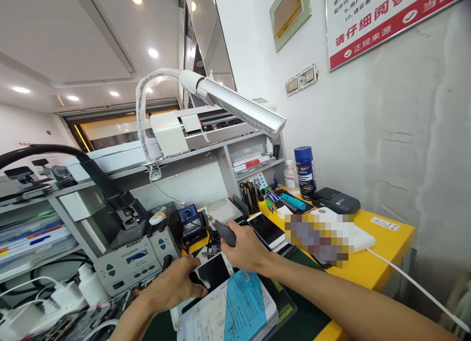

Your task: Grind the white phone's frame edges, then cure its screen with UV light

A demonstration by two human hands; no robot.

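Observation:
Low in the middle of the head view, my left hand (180, 282) grips the left end of a phone (213, 272) with a black screen and white edge, thumb and fingers on its sides. My right hand (245, 245) is wrapped round a grey-handled tool (224, 233) with a brass-coloured tip, pointing up and left above the phone. The right hand's lower edge is at the phone's right end. Just below the phone is a worn white and blue box (243, 306). Whether the phone rests on it is unclear.
A grey control station (134, 262) stands at left beside white plugs (68, 294). Behind the right hand lies another white phone (267, 229). A blue can (305, 171), a black device (336, 200) and a white cable (415, 287) are at right. A lamp (239, 105) hangs overhead.

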